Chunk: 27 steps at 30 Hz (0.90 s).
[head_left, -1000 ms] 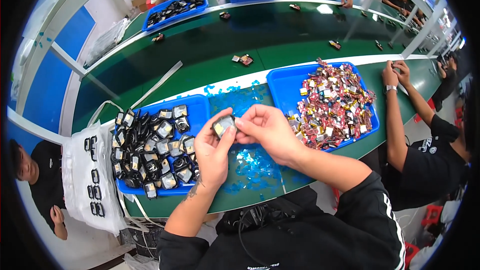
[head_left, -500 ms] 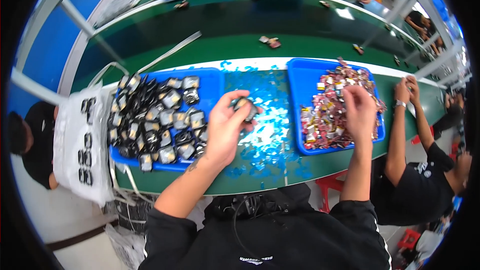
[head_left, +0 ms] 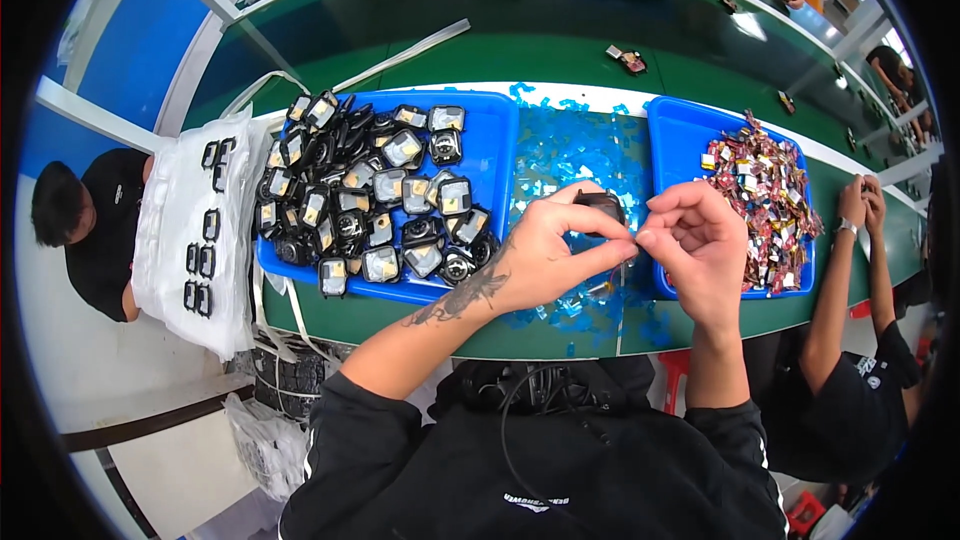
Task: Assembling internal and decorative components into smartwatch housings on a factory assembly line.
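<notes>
My left hand (head_left: 545,255) is closed on a black watch-like casing (head_left: 602,202), held above the table between the two trays. Only the casing's dark upper edge shows past the fingers. Right beside it, my right hand (head_left: 700,250) is in a pinch, thumb and forefinger meeting near the left thumb tip. Whatever lies between those fingertips is too small to make out. On the left, a blue tray (head_left: 492,135) bears a heap of black square casings (head_left: 403,150) with pale clear faces. The right blue tray (head_left: 672,125) carries many small reddish and silver electronic parts (head_left: 765,205).
Scraps of blue film (head_left: 575,140) litter the green table. White foam sheets (head_left: 175,240) with several black frames stand at the left. Behind runs a dark green belt (head_left: 540,15) with a few small parts (head_left: 628,60). A co-worker's hands (head_left: 862,205) are at the right.
My right hand has left the parts tray and come over to my left hand. The casing has been turned in my left hand. The whole view has shifted.
</notes>
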Motion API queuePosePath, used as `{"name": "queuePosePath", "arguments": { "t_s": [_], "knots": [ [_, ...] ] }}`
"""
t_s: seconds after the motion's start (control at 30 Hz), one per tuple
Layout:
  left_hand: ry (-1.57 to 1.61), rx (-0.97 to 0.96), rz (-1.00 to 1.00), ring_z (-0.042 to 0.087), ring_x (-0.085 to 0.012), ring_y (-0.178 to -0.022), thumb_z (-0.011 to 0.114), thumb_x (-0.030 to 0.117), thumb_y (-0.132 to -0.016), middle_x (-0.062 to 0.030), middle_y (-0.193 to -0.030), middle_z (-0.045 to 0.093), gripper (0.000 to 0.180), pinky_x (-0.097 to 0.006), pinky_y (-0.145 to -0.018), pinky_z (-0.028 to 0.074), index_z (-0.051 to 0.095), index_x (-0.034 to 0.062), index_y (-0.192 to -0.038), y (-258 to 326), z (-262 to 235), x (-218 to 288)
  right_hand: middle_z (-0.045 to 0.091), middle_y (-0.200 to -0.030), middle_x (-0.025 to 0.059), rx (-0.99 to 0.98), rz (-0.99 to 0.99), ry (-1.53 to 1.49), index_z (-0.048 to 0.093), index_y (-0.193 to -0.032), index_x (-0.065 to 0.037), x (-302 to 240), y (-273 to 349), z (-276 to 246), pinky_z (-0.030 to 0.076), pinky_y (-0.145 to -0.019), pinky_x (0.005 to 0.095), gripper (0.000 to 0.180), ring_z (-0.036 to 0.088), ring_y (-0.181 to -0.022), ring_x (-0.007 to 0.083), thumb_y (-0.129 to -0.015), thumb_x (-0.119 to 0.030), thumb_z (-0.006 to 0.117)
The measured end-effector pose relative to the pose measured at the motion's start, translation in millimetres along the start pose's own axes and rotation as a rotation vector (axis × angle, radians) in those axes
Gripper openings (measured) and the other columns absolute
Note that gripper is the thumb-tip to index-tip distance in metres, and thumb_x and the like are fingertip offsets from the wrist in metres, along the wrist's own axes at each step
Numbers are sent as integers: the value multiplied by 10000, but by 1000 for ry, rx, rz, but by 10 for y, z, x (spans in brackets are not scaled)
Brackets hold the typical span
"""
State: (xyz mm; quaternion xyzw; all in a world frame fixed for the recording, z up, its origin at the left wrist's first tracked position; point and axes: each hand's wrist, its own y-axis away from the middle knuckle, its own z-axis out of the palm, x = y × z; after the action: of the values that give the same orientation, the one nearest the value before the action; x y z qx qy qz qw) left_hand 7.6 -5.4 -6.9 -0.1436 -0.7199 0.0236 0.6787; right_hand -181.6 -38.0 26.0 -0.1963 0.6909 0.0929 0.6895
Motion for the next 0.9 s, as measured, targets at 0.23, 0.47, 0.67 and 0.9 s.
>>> {"name": "queuePosePath", "arguments": {
  "t_s": [0.23,0.47,0.67,0.9],
  "knots": [
    [34,59,-30,597,-206,-944,782,75,-754,-89,-916,656,123,-332,-864,469,729,36,-858,38,17,59,650,-843,51,69,24,-165,613,-921,26,68,12,65,495,-674,200,146,608,-752,80,-819,35,716],
    [-84,34,81,623,-199,-903,767,3,-747,-99,-918,676,131,-318,-803,508,741,17,-874,40,5,12,609,-759,-14,-232,231,-80,642,-867,-1,79,-57,-129,401,-590,197,133,517,-680,30,-933,-114,617],
    [-106,44,56,632,-214,-871,770,77,-764,-96,-945,641,123,-316,-789,503,729,38,-874,35,49,10,606,-790,28,-6,-21,504,616,-926,9,198,-99,1,431,-579,247,99,553,-686,68,-941,-84,588],
    [-136,115,-42,595,-176,-865,762,55,-776,-81,-852,675,126,-303,-797,462,719,5,-884,-7,29,-25,611,-1119,112,78,38,257,687,-1027,-20,157,27,21,526,-739,272,181,626,-893,183,-847,-15,667]
  ]
}}
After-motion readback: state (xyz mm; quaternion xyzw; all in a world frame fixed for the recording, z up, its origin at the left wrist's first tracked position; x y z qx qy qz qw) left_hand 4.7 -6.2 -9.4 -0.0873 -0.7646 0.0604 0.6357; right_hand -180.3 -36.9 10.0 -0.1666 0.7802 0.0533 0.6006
